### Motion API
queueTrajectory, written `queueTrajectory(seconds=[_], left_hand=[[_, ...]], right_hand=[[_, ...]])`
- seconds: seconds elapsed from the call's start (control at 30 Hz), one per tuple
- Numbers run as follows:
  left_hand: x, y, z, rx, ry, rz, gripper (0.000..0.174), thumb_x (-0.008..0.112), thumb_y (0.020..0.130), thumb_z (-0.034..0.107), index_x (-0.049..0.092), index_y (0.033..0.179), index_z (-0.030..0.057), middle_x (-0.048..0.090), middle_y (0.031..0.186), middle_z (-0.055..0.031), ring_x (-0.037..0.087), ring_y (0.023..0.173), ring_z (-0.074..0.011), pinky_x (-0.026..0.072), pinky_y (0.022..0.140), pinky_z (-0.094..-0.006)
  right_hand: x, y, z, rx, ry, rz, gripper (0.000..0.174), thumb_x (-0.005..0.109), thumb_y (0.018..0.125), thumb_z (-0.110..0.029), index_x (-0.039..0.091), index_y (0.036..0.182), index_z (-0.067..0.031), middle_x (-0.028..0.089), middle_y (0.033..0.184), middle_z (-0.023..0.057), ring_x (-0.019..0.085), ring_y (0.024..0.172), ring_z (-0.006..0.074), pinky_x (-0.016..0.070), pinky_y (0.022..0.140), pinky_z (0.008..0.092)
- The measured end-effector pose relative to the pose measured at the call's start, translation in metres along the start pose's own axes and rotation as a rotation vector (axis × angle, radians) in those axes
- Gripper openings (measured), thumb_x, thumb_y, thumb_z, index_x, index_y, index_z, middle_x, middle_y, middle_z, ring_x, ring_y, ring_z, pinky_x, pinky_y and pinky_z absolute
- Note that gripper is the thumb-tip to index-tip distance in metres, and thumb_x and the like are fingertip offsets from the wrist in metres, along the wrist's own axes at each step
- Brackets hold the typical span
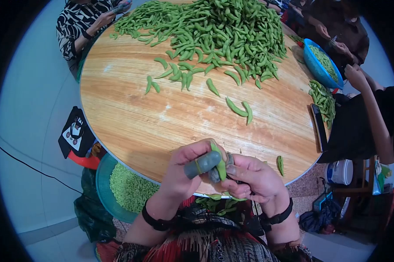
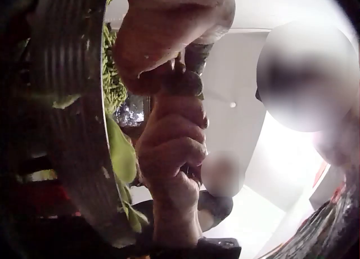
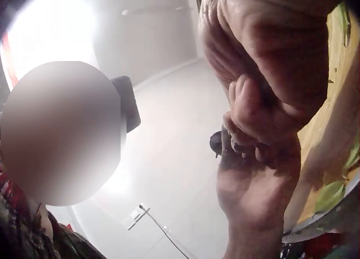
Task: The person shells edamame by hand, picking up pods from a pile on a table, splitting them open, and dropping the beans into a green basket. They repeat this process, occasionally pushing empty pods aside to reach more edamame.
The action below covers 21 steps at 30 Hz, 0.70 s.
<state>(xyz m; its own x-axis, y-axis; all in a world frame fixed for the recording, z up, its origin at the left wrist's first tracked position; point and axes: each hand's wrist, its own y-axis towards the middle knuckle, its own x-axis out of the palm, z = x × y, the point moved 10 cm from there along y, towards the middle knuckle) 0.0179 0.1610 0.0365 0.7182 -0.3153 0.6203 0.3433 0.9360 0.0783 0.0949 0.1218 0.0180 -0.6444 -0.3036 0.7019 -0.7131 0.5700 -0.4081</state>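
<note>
In the head view a green soybean pod (image 1: 221, 168) stands roughly upright between both hands, over the table's near edge. My left hand (image 1: 179, 168) grips it from the left, with a grey-green rubber cover (image 1: 202, 165) lying across the pod. On the right, my right hand (image 1: 262, 179) has its fingers curled and its thumb tip right at the pod's side. In the left wrist view, the right hand (image 2: 171, 152) meets the left hand (image 2: 169, 34), and the pod is hidden there. The right wrist view shows the curled right fingers (image 3: 253, 110) against the left hand (image 3: 256, 186).
A large heap of soybean pods (image 1: 232, 35) covers the far side of the round wooden table (image 1: 131, 118). Shelled beans fill a teal basket (image 1: 102, 183) below left. A blue basin (image 1: 312, 65) and a phone (image 1: 319, 126) lie at the right. Other people sit around.
</note>
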Motion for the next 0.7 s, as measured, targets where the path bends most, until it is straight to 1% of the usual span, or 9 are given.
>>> queueTrajectory(seconds=[0.07,0.17,0.23,0.27,0.33,0.47,0.53,0.67,0.7], left_hand=[[0.009,0.002,0.000,-0.023,-0.101,-0.084,0.015,0.055,0.085,0.014,0.055,0.083,-0.0005,0.056,0.086,-0.0047,0.052,0.075,-0.0096,0.0400,0.068,-0.0235],[0.012,0.005,0.002,0.020,-0.148,-0.066,0.010,0.057,0.085,0.010,0.055,0.085,0.0002,0.056,0.085,-0.0034,0.053,0.075,-0.0078,0.0411,0.067,-0.0217],[-0.006,0.002,-0.002,-0.035,0.316,0.268,0.008,0.060,0.084,0.005,0.054,0.088,0.0008,0.056,0.084,-0.0010,0.053,0.075,-0.0055,0.0430,0.066,-0.0194],[-0.007,0.004,-0.005,-0.032,0.318,0.268,0.008,0.060,0.084,0.005,0.054,0.088,0.0008,0.056,0.084,-0.0010,0.053,0.075,-0.0055,0.0430,0.066,-0.0194],[-0.020,0.004,0.000,0.075,0.516,0.391,0.015,0.061,0.082,0.000,0.055,0.096,0.0003,0.056,0.084,0.0006,0.054,0.075,-0.0041,0.0447,0.065,-0.0179],[-0.020,0.008,-0.005,0.056,0.435,0.390,0.022,0.061,0.082,0.000,0.054,0.104,-0.0010,0.057,0.083,0.0003,0.055,0.075,-0.0053,0.0455,0.066,-0.0186],[-0.022,0.011,-0.014,-0.018,0.351,0.359,0.028,0.061,0.083,0.001,0.054,0.109,-0.0021,0.057,0.085,-0.0012,0.055,0.074,-0.0069,0.0453,0.066,-0.0189],[-0.022,0.014,-0.021,-0.035,0.200,0.248,0.026,0.056,0.086,0.002,0.053,0.112,-0.0030,0.058,0.087,-0.0025,0.055,0.072,-0.0080,0.0449,0.066,-0.0198],[-0.025,0.014,-0.023,-0.038,0.102,0.277,0.026,0.052,0.088,0.003,0.053,0.114,-0.0025,0.058,0.087,-0.0028,0.053,0.070,-0.0078,0.0441,0.065,-0.0204]], right_hand=[[0.003,-0.001,0.000,-0.010,0.013,0.003,0.015,0.044,0.096,-0.015,0.053,0.103,-0.0052,0.049,0.072,-0.0023,0.029,0.047,-0.0002,0.0199,0.039,0.0140],[-0.002,0.004,-0.003,-0.032,-0.020,0.082,0.014,0.046,0.095,-0.015,0.052,0.096,-0.0026,0.051,0.067,0.0023,0.036,0.046,0.0051,0.0271,0.040,0.0196],[-0.004,-0.005,-0.050,-0.514,-1.049,0.398,0.017,0.048,0.093,-0.015,0.051,0.090,0.0009,0.051,0.062,0.0087,0.046,0.049,0.0140,0.0369,0.045,0.0289],[-0.001,-0.004,-0.052,-0.517,-1.050,0.396,0.017,0.048,0.093,-0.015,0.051,0.090,0.0009,0.051,0.062,0.0087,0.046,0.049,0.0140,0.0369,0.045,0.0289],[0.004,-0.011,-0.066,-0.528,-1.314,0.565,0.018,0.048,0.091,-0.014,0.049,0.086,0.0030,0.049,0.060,0.0151,0.051,0.055,0.0221,0.0418,0.055,0.0355],[-0.016,-0.004,-0.070,-0.502,-1.199,0.522,0.015,0.048,0.090,-0.012,0.049,0.085,0.0023,0.052,0.063,0.0185,0.053,0.058,0.0287,0.0427,0.057,0.0360],[-0.028,0.001,-0.064,-0.412,-1.060,0.495,0.014,0.047,0.090,-0.011,0.049,0.085,0.0021,0.053,0.067,0.0224,0.054,0.063,0.0362,0.0434,0.059,0.0371],[-0.023,-0.002,-0.065,-0.402,-1.107,0.557,0.014,0.050,0.089,-0.012,0.049,0.085,0.0014,0.056,0.070,0.0228,0.056,0.067,0.0404,0.0444,0.059,0.0404],[-0.009,-0.006,-0.071,-0.517,-1.229,0.601,0.013,0.051,0.088,-0.012,0.049,0.086,0.0010,0.056,0.070,0.0228,0.056,0.066,0.0409,0.0448,0.058,0.0422]])
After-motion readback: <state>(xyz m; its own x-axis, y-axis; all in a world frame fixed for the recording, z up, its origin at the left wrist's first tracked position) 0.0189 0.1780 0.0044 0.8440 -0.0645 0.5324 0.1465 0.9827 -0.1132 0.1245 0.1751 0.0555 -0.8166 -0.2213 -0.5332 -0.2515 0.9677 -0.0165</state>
